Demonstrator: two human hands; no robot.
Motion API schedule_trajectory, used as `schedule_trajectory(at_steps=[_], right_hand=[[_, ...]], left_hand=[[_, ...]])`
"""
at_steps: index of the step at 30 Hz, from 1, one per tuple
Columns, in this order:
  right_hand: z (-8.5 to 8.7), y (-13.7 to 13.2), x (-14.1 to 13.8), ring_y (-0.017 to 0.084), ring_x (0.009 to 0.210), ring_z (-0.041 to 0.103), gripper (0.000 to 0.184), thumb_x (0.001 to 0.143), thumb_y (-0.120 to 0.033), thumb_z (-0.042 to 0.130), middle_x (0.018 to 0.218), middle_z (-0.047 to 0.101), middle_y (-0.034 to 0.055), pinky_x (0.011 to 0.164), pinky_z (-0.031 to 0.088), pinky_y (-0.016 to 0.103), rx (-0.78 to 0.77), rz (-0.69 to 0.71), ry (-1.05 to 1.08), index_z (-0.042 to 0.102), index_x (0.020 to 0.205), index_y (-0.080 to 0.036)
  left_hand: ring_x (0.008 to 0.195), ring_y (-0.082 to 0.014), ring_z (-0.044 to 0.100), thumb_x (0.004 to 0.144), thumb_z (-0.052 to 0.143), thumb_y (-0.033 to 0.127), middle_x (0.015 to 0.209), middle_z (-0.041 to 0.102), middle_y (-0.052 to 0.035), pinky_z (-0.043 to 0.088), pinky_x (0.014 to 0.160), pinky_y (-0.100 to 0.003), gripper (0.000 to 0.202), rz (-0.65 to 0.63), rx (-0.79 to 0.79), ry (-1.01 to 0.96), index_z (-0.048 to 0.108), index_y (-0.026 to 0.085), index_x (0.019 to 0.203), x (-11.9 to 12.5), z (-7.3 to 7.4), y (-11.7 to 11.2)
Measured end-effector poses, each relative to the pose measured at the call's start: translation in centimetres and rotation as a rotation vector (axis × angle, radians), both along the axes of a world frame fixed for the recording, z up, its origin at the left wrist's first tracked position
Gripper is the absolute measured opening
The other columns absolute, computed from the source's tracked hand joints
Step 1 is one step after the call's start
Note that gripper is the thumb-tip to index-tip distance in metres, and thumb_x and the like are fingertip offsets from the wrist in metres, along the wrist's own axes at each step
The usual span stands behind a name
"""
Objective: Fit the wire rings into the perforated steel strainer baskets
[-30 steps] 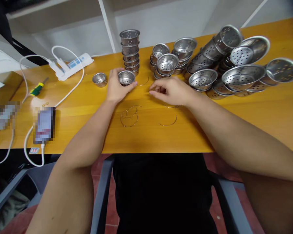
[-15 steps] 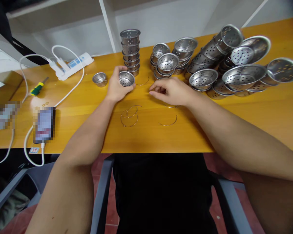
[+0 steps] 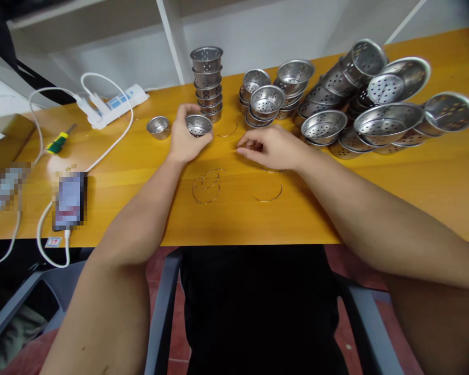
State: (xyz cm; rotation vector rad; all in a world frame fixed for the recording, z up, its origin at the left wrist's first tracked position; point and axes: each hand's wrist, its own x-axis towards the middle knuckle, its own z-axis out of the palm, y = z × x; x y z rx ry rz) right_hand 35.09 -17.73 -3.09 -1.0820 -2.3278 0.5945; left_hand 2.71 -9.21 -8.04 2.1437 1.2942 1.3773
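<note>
My left hand [image 3: 183, 138] is closed around a small perforated metal cup [image 3: 198, 125] standing on the table, thumb on the near side and fingers behind the rim. To its left is another small metal cup [image 3: 158, 127]. My right hand [image 3: 271, 147] hovers a little to the right with curled fingers and the thumb close to the index finger; whether anything thin is between them is hidden. A thin curved wire [image 3: 229, 131] lies between the hands. Closer to me are looped wires [image 3: 206, 202] and a single curved wire [image 3: 269, 200]. Part of another wire [image 3: 274, 171] shows beside my right wrist.
Behind the hands rises a tall stack of perforated cups [image 3: 208, 78]. More nested cups [image 3: 268, 101] and large tilted stacks [image 3: 391, 122] fill the right. On the left are a power strip [image 3: 119, 107], a screwdriver [image 3: 58, 143] and a phone [image 3: 69, 200] on a white cable.
The view has shifted slightly. My left hand and its cup have moved a touch to the left; my right hand keeps nearly the same pose.
</note>
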Motion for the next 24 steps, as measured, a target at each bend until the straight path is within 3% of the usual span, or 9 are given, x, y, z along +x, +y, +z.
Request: schedule_trajectory(at_steps=[5,12,19,24], right_hand=[[0.0,0.0,0.0,0.026,0.086,0.075,0.027,0.113,-0.048,0.077,0.1,0.087,0.0084,0.086,0.055,0.043,-0.018,0.006,0.004,0.09,0.117,-0.024],[0.0,0.1,0.0,0.027,0.086,0.076,0.03,0.113,-0.052,0.079,0.102,0.088,0.01,0.087,0.056,0.044,-0.036,0.016,0.009,0.09,0.117,-0.024],[0.1,0.0,0.0,0.028,0.092,0.078,0.035,0.115,-0.055,0.076,0.107,0.091,0.0106,0.088,0.059,0.043,-0.039,0.018,-0.045,0.091,0.122,-0.024],[-0.2,0.3,0.2,0.03,0.1,0.081,0.04,0.115,-0.055,0.075,0.117,0.09,0.0134,0.096,0.063,0.046,-0.049,0.065,-0.073,0.09,0.133,-0.024]], left_hand=[[0.149,-0.0409,0.079,0.085,0.111,0.05,0.15,0.079,-0.0135,0.063,0.14,-0.065,0.079,-0.044,0.014,0.021,0.064,0.028,0.144,0.0,0.1,0.2],[0.137,-0.0361,0.085,0.086,0.11,0.069,0.154,0.079,-0.0135,0.07,0.129,-0.058,0.091,-0.08,-0.029,0.001,0.06,0.03,0.152,0.7,-1.2,0.4],[0.161,-0.0425,0.074,0.085,0.104,0.089,0.168,0.073,-0.0176,0.061,0.141,-0.062,0.101,0.007,-0.02,-0.016,0.062,0.032,0.157,-0.3,-0.6,0.0],[0.164,-0.0427,0.073,0.085,0.104,0.091,0.166,0.074,-0.0173,0.056,0.147,-0.062,0.1,0.033,-0.022,-0.047,0.063,0.031,0.154,0.2,0.1,-0.5]])
